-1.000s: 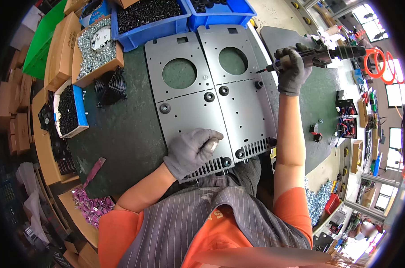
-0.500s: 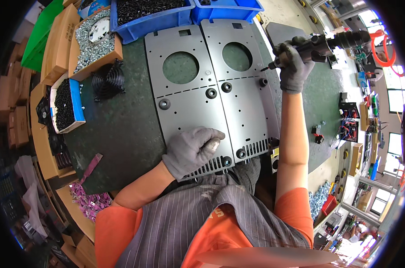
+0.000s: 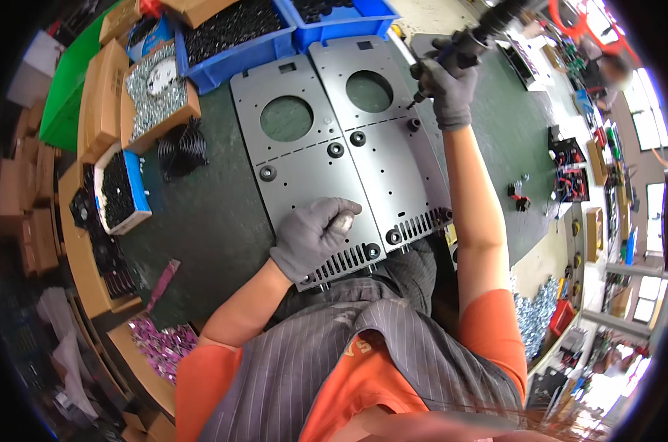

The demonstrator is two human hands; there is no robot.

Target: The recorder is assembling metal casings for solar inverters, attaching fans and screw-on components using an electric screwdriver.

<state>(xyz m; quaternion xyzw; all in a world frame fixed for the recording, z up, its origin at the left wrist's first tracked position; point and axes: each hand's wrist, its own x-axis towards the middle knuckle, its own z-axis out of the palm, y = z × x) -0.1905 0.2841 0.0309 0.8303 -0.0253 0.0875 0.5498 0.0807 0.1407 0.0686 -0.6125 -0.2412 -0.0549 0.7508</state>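
Two grey metal plates point(image 3: 382, 180) lie side by side on the worktop point(image 3: 194, 243), slotted edges toward the person's lap, black round bumpers point(image 3: 335, 150) on both.

Driver bit point(image 3: 413, 104) is just above the far-right bumper point(image 3: 414, 125); can't tell if it touches anything. Risk: bit skates and scratches the plate, or chews the bumper, if it lands tilted or off-centre.

Hands well apart. Right hand point(image 3: 448, 88) clamped round the driver point(image 3: 472, 46); a loose wrist could let torque twist it. Left hand point(image 3: 312, 239) curled on the left plate's near corner; can't tell if it holds anything. It's not bracing the right plate, so that one could slide or turn under side load.

Further out: red hose point(image 3: 570, 22) could snag and drag the driver off line.
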